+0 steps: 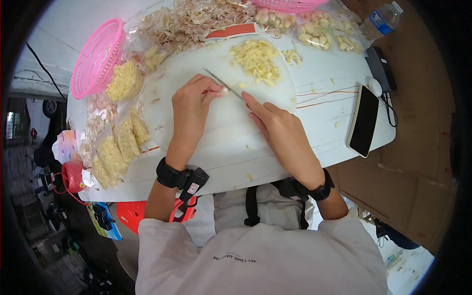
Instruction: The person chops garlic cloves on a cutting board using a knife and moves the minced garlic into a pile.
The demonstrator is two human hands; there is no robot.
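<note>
Garlic work fills the head view. The left hand [191,105] pinches a small pale garlic clove [225,90] against the round white cutting board [196,142]. The right hand [275,130] grasps a slim steel-bladed knife [222,83], forefinger laid along its back, the blade resting on the clove. A heap of chopped yellow garlic [256,60] lies just beyond. A pink plastic basket [96,56] stands far left, a black smartphone [364,121] at right.

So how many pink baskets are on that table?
2. One pink basket lies tipped at the table's far left corner, beside bags of cut garlic. A second pink basket sits at the far edge, cut off by the frame. Others may lie out of view.
</note>
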